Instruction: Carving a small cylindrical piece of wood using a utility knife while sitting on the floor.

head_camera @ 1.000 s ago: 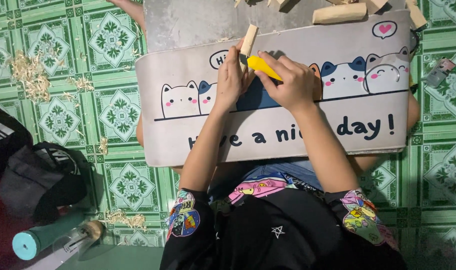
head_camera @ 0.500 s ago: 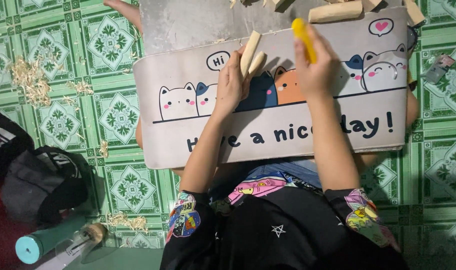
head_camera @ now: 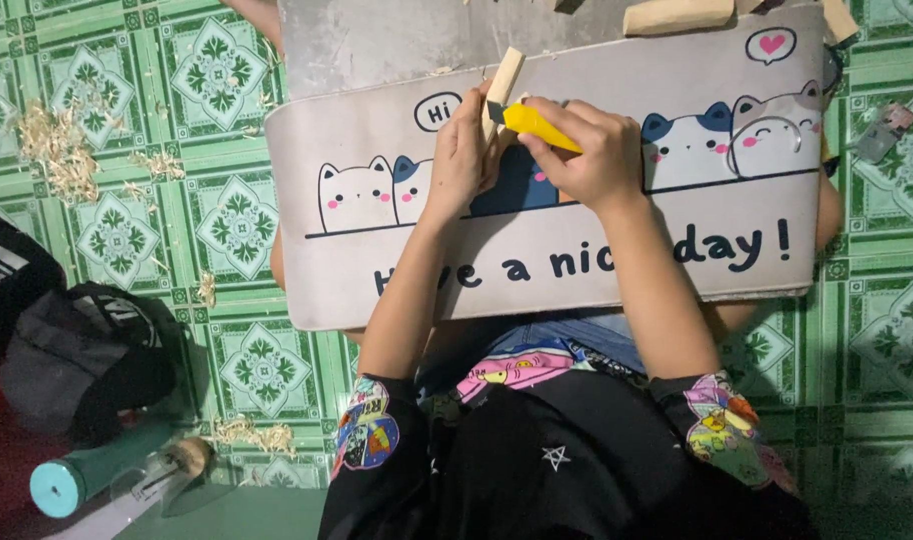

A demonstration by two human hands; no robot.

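Left hand point(head_camera: 464, 150): clenched around the lower end of a small pale wooden stick point(head_camera: 504, 78), which we hold tilted with its free end pointing away from the body, so the upper length stays exposed to the blade.

Right hand point(head_camera: 587, 150): clenched on a yellow-handled utility knife point(head_camera: 535, 124), its tip set against the stick just beyond the left hand's fingers, a grip that in our judgement suits whittling.

Lap board point(head_camera: 537, 250): grey, printed with cartoon cats, lying under both hands and across our knees as a worktop; it likely shields the legs and steadies the wrists.

Metal sheet point(head_camera: 377, 40): dull grey, beyond the hands, past the board's far edge.

Cut wooden block point(head_camera: 677, 15): beyond the right hand, on the board's far edge; another pale piece lies at its far-right corner.

Wood shavings point(head_camera: 57, 150): scattered on the green patterned floor tiles point(head_camera: 117, 240), well left of the left hand.

Dark bag point(head_camera: 77, 360) and teal cylinder point(head_camera: 77, 480): on the floor, near-left of the left elbow.
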